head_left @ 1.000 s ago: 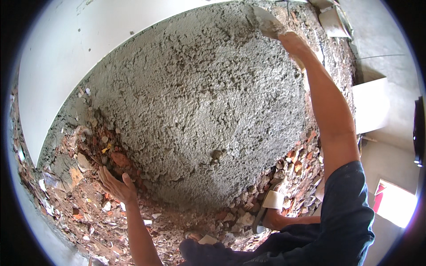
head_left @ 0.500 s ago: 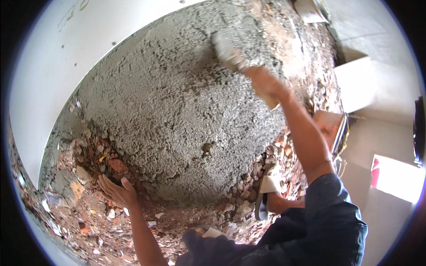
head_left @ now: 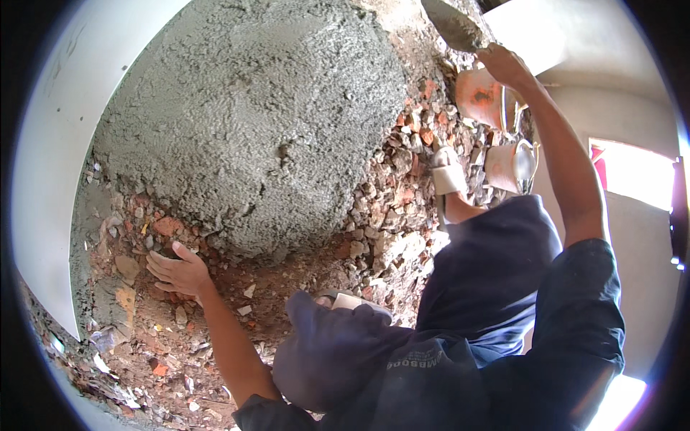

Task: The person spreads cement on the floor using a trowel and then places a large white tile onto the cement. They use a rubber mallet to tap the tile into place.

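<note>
A broad patch of wet grey mortar [head_left: 251, 122] covers most of the ground in front of me. At the far right my right hand [head_left: 505, 65] is closed around a trowel [head_left: 451, 25], whose grey blade is lifted off the mortar, beyond its right edge. My left hand [head_left: 178, 270] is held with its fingers stretched out over the rubble, near the mortar's lower left edge, and it holds nothing. A few broken red brick pieces [head_left: 167, 226] lie just beyond its fingers.
A mortar-stained orange-white bucket [head_left: 478, 97] stands under my right forearm, with a smaller bucket [head_left: 505, 167] nearer to me. Broken stones [head_left: 384, 208] border the mortar on the right. A smooth white surface [head_left: 54, 179] rises on the left. My sandalled foot [head_left: 448, 176] rests on the rubble.
My right hand has swung the trowel from over the mortar to the far right, past its edge. The view has shifted, bringing both buckets into sight. My left hand stays outstretched near the rubble.
</note>
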`<action>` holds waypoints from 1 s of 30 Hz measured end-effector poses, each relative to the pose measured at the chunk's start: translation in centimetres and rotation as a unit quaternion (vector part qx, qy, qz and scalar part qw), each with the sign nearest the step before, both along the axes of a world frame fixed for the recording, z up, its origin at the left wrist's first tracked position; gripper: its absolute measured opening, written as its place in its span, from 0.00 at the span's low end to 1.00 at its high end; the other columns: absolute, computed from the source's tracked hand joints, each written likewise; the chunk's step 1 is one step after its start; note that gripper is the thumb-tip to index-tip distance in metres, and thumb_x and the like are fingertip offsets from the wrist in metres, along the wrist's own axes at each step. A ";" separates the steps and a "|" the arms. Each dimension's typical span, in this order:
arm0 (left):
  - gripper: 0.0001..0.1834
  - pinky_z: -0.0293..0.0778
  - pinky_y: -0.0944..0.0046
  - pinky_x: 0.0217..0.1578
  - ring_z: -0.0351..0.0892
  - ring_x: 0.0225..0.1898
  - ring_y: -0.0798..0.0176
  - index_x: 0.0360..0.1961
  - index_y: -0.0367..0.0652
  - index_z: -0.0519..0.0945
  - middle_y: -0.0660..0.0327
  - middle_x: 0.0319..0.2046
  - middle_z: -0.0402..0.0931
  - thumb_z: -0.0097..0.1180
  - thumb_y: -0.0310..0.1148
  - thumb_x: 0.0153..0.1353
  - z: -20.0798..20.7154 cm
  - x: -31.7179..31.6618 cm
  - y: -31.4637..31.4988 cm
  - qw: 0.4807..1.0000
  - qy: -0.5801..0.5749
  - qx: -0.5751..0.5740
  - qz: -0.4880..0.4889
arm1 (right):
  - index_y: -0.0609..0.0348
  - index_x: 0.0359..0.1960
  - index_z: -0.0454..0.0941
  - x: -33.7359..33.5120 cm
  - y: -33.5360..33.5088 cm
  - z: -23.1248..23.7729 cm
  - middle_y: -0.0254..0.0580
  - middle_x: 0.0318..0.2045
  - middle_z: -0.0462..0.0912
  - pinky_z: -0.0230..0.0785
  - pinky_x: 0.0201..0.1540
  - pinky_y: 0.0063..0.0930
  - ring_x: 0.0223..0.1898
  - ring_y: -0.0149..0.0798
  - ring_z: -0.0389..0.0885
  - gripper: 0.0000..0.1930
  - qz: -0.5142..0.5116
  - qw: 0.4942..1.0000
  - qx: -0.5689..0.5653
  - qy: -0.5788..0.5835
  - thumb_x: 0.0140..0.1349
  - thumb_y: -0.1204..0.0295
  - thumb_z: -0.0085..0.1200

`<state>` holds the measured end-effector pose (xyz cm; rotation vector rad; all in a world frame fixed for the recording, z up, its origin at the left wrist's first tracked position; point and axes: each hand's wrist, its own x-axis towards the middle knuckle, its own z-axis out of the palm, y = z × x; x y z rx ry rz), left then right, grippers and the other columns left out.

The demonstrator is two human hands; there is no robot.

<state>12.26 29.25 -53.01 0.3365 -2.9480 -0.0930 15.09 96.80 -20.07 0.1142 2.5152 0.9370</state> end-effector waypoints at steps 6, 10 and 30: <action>0.39 0.48 0.37 0.62 0.53 0.66 0.46 0.65 0.39 0.57 0.47 0.64 0.57 0.32 0.60 0.65 0.7 -0.3 -0.3 0.999 -0.025 0.037 0.016 | 0.57 0.39 0.73 6.0 -6.1 -8.2 0.49 0.34 0.72 0.76 0.19 0.26 0.22 0.35 0.77 0.07 -0.013 0.989 -0.145 0.004 0.64 0.73 0.42; 0.42 0.46 0.39 0.63 0.52 0.66 0.39 0.67 0.37 0.54 0.37 0.65 0.51 0.33 0.61 0.64 4.4 2.1 -1.5 0.984 0.041 0.170 0.043 | 0.61 0.39 0.71 7.6 -14.9 -14.1 0.46 0.31 0.73 0.74 0.16 0.28 0.22 0.35 0.78 0.08 0.101 0.927 -0.352 -0.081 0.65 0.71 0.41; 0.40 0.54 0.50 0.62 0.54 0.65 0.41 0.68 0.41 0.51 0.43 0.65 0.55 0.38 0.59 0.65 11.8 29.3 2.4 0.957 -0.104 -0.002 0.269 | 0.66 0.38 0.69 8.6 -20.5 -19.7 0.53 0.32 0.76 0.76 0.25 0.44 0.28 0.49 0.81 0.13 0.214 0.732 -0.615 -0.202 0.64 0.66 0.44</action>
